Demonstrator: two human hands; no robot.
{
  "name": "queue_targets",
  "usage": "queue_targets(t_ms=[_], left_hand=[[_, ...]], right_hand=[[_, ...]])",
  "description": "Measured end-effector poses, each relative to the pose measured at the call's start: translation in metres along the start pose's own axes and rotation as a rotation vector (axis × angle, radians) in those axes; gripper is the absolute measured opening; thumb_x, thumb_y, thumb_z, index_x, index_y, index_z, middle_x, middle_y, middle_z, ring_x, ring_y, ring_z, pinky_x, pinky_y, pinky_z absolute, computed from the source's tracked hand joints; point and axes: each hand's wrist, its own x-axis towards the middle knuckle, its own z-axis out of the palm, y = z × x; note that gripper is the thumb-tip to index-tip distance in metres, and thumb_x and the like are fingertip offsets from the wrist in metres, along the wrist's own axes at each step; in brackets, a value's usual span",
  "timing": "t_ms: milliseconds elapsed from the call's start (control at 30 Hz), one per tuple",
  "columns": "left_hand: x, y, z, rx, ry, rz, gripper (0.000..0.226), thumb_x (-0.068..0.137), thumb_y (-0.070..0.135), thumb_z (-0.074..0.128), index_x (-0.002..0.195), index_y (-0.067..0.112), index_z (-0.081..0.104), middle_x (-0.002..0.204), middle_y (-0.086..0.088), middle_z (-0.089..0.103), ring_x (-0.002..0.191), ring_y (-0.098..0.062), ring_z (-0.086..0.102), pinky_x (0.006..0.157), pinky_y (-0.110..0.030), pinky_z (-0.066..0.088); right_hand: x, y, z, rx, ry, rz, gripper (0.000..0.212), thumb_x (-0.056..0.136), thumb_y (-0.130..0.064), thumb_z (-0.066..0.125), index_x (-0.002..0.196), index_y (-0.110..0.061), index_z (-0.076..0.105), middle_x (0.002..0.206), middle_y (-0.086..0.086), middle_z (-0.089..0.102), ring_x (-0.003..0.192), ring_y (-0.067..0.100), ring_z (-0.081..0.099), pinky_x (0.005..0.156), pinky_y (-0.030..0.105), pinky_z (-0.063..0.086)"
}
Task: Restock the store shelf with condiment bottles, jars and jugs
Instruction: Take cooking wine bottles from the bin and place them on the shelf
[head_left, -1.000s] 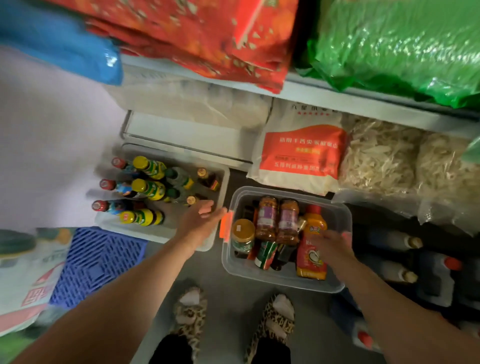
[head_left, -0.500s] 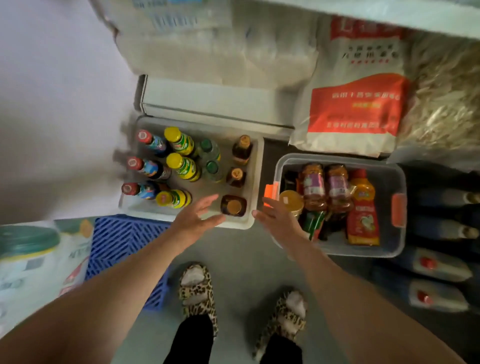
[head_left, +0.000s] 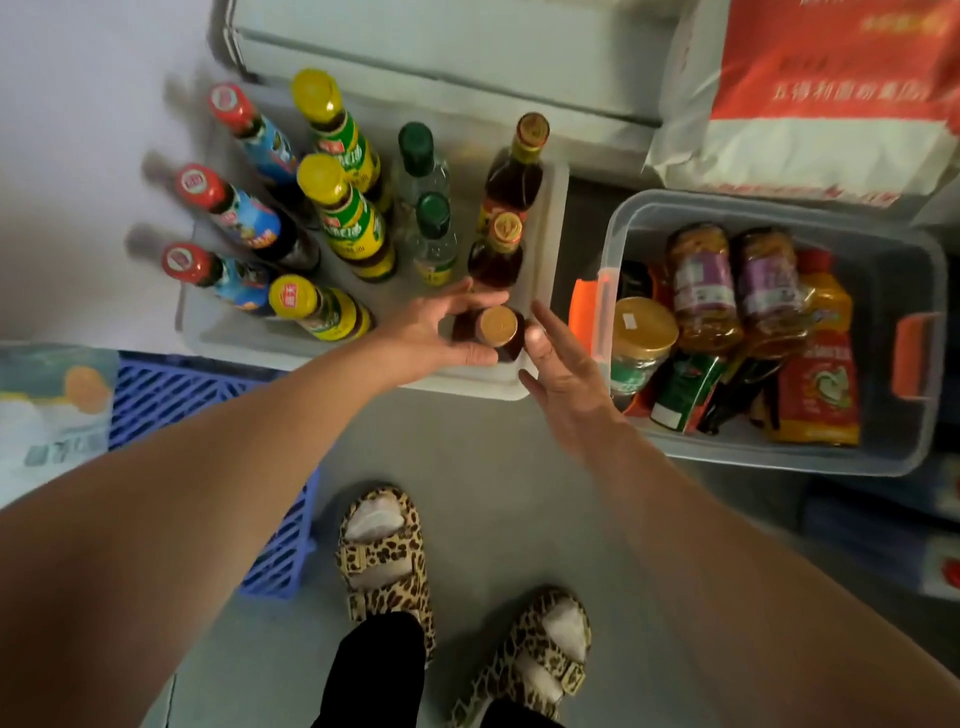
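Both hands (head_left: 441, 332) (head_left: 558, 364) now around gold-capped bottle (head_left: 496, 330)

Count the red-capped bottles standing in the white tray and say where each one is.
3, in a column along the white tray's left side: far bottle, middle bottle, near bottle. None appears hidden.

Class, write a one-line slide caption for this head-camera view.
Both hands, left hand and right hand, close around a gold-capped brown bottle in the white tray.
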Motion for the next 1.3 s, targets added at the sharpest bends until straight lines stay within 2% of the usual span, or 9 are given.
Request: queue_targets(t_ms=[100,233,333,500,700,867,967,1200,1300], left_hand=[[0.008,-0.010,0.006,-0.034,0.005,0.023,0.064,0.075,0.040,0.082,0.129,0.059,0.052,0.154,0.022,0.034,0.140,0.003,0.026,0.118,-0.035,0.025],[0.012,-0.015,0.009,-0.185,0.037,0.065,0.058,0.077,0.023,0.081,0.129,0.038,0.061,0.129,0.030,0.053,0.131,0.002,0.043,0.110,-0.026,0.032],[0.018,-0.017,0.010,-0.216,0.058,0.051,0.057,0.075,0.021,0.082,0.127,0.034,0.064,0.128,0.022,0.062,0.128,-0.004,0.048,0.106,-0.025,0.034],[0.021,-0.014,0.006,-0.201,0.066,0.022,0.057,0.076,0.022,0.081,0.129,0.030,0.063,0.129,0.015,0.063,0.123,0.001,0.047,0.088,-0.006,0.032],[0.011,0.003,-0.006,-0.225,0.141,-0.002,0.046,0.068,0.049,0.084,0.109,0.054,0.064,0.120,0.020,0.067,0.120,-0.003,0.056,0.104,-0.025,0.039],[-0.019,0.044,-0.026,-0.279,0.144,0.026,0.045,0.079,0.038,0.078,0.122,0.037,0.065,0.118,0.019,0.069,0.114,0.001,0.060,0.106,-0.028,0.044],[-0.049,0.080,-0.038,-0.359,0.142,0.014,0.027,0.086,0.032,0.072,0.112,0.039,0.067,0.109,0.014,0.073,0.106,-0.005,0.067,0.096,-0.029,0.051],[-0.139,0.191,-0.074,-0.446,0.151,-0.061,0.043,0.084,0.057,0.063,0.119,0.033,0.067,0.111,0.009,0.072,0.107,-0.014,0.067,0.089,-0.039,0.052],[-0.184,0.246,-0.093,-0.465,0.183,-0.068,0.048,0.078,0.063,0.063,0.118,0.036,0.067,0.111,0.008,0.073,0.107,-0.016,0.067,0.093,-0.046,0.052]], right_hand=[[0.006,0.011,-0.001,-0.083,-0.052,-0.026,0.080,0.059,-0.071,0.082,0.130,-0.044,0.056,0.122,-0.033,0.065,0.116,-0.015,0.057,0.104,0.028,0.041],[0.016,0.025,-0.010,-0.265,-0.109,-0.116,0.070,0.082,-0.040,0.080,0.145,-0.039,0.048,0.143,-0.013,0.058,0.135,0.005,0.051,0.111,0.036,0.042],[0.029,0.029,-0.008,-0.404,-0.095,-0.154,0.086,0.085,-0.024,0.082,0.155,-0.036,0.034,0.144,-0.010,0.055,0.124,0.008,0.057,0.097,0.025,0.048],[0.043,0.031,-0.003,-0.443,0.017,-0.204,0.073,0.086,-0.020,0.080,0.148,-0.038,0.046,0.131,-0.009,0.061,0.095,0.013,0.061,0.082,0.021,0.050],[0.039,0.017,0.002,-0.351,0.005,-0.186,0.073,0.086,-0.021,0.080,0.150,-0.030,0.046,0.139,0.001,0.059,0.127,0.015,0.056,0.096,0.023,0.050],[0.006,-0.029,0.011,-0.285,-0.082,-0.183,0.075,0.081,-0.029,0.081,0.148,-0.025,0.048,0.140,-0.005,0.062,0.138,0.012,0.049,0.118,0.048,0.036],[-0.026,-0.066,0.018,-0.245,-0.133,-0.172,0.085,0.074,-0.041,0.085,0.149,-0.026,0.047,0.143,-0.004,0.060,0.140,0.015,0.048,0.117,0.050,0.038],[-0.122,-0.155,0.034,-0.297,-0.280,-0.116,0.068,0.079,-0.022,0.085,0.140,-0.029,0.054,0.129,0.007,0.069,0.125,0.029,0.062,0.106,0.058,0.047],[-0.170,-0.209,0.043,-0.313,-0.270,-0.119,0.049,0.083,-0.015,0.081,0.128,-0.018,0.062,0.117,0.005,0.075,0.114,0.025,0.069,0.096,0.042,0.056]])
